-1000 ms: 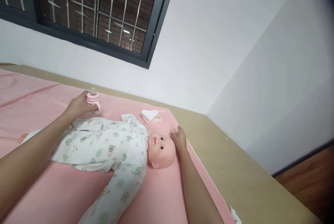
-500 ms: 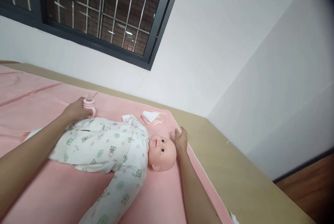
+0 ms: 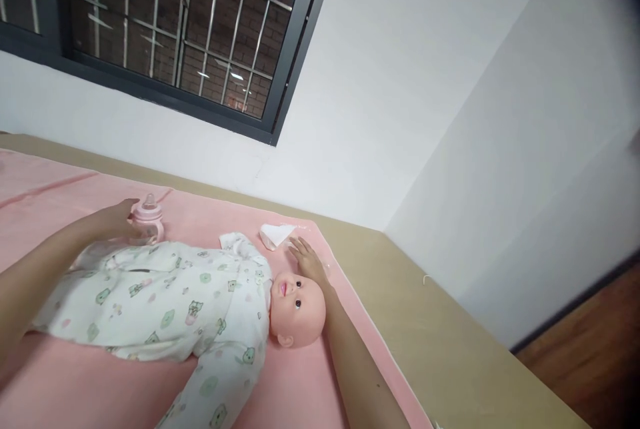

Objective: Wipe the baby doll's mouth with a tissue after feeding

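Note:
A doll (image 3: 299, 309) in a white printed outfit (image 3: 165, 295) lies on its back, its head toward the right. Beyond its body a pink baby bottle (image 3: 149, 215) with a clear teat and side handles stands upright. My left hand (image 3: 117, 219) grips its left side; some fingers are hidden. Past the doll's head, my right hand (image 3: 309, 261) is open, fingers stretched toward a white item in clear plastic (image 3: 274, 235). Its fingertips are at the edge of the plastic; whether they touch it I cannot tell.
A pink sheet (image 3: 295, 389) lies under the doll, over a pale wooden surface (image 3: 400, 309). White walls (image 3: 350, 149) rise behind and to the right. A dark-framed window (image 3: 270, 129) with metal bars is at upper left.
My right hand has moved from the sheet's edge by the doll's head, leftward to the plastic-wrapped item, fingers extending. My left hand stays at the bottle, whose handle shows more. The view has shifted slightly.

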A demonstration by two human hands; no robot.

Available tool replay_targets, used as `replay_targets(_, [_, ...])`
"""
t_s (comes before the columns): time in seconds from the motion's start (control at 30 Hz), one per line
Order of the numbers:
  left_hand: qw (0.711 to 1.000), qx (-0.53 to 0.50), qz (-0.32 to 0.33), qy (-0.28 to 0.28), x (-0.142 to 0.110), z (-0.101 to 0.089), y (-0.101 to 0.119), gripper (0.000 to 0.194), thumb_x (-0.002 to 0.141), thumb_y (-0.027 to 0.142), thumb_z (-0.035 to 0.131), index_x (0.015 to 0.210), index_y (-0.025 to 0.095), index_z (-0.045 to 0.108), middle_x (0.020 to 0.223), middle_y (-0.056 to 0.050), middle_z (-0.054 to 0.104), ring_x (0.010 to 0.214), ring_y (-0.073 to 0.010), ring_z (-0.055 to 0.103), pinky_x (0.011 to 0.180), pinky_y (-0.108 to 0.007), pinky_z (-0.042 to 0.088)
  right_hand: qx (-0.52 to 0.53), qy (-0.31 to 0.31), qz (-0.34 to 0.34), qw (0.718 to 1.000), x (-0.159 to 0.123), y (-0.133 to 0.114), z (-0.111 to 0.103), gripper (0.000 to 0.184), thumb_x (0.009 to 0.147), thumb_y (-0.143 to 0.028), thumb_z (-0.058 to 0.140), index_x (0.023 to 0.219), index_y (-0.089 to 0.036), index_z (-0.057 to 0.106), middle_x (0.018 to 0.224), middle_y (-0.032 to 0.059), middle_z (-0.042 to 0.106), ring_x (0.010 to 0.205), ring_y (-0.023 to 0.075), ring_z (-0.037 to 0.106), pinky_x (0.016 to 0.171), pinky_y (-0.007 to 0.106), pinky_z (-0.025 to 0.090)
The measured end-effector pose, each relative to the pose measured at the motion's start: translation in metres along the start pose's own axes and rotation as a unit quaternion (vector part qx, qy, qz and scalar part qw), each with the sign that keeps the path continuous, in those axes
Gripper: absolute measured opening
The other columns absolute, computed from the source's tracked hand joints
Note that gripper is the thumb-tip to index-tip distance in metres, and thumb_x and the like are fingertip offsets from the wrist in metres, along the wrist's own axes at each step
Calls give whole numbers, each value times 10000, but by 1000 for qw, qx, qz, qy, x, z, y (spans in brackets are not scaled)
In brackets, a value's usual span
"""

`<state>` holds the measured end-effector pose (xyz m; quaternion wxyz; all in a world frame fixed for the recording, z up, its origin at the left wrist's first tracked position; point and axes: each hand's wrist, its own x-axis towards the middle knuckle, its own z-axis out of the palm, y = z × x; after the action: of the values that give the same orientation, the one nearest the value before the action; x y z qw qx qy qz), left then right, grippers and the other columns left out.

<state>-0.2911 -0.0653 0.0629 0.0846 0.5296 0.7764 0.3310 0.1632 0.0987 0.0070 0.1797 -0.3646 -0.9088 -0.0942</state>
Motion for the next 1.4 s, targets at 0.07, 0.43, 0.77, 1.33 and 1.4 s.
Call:
replay_targets(0.07, [999,45,-3,-6,1,-8,2,1039,634,560,562,1447,-22,282,1260,-257,598,1028,-370,629,835,-384,479,-22,-37,-17,999,7,-2,5,526,842,-8,432,1338,-135,553,1555,84,355,1484,270,230,1192,493,289])
replay_targets(0.43, [995,31,96,13,-18,-59,44,1120,668,626,614,1564,163,129,1605,-110,232,1363,-373,411,945,-409,498,23,-6,8,1000,22,-11,-1,744,745,83,319,1446,-131,442,1557,64,356,1485,298,208,1203,544,223])
replay_targets(0.77, [970,-119,190,-98,-80,-46,122,689,813,661,569,1394,303,474,1490,-37,451,1279,-319,508,1012,-418,484,307,216,79,924,33,-48,-111,250,812,-186,538,918,-217,763,1094,76,717,1123,235,627,1067,463,440])
replay_targets(1.33, [907,-216,299,-202,-125,-18,163,856,659,544,801,1402,376,413,1442,-34,494,1348,-311,447,1050,-423,460,358,-19,-35,933,-17,-205,-208,252,889,-124,549,1004,-266,722,1038,21,699,975,173,634,864,336,505])
replay_targets(1.4, [896,-221,317,-221,-127,-17,166,702,693,495,784,1321,357,500,1357,-22,569,1265,-289,527,1000,-387,486,352,-40,-49,934,-20,-207,-209,267,902,-135,535,1041,-281,710,1062,17,694,1004,180,627,880,346,500])
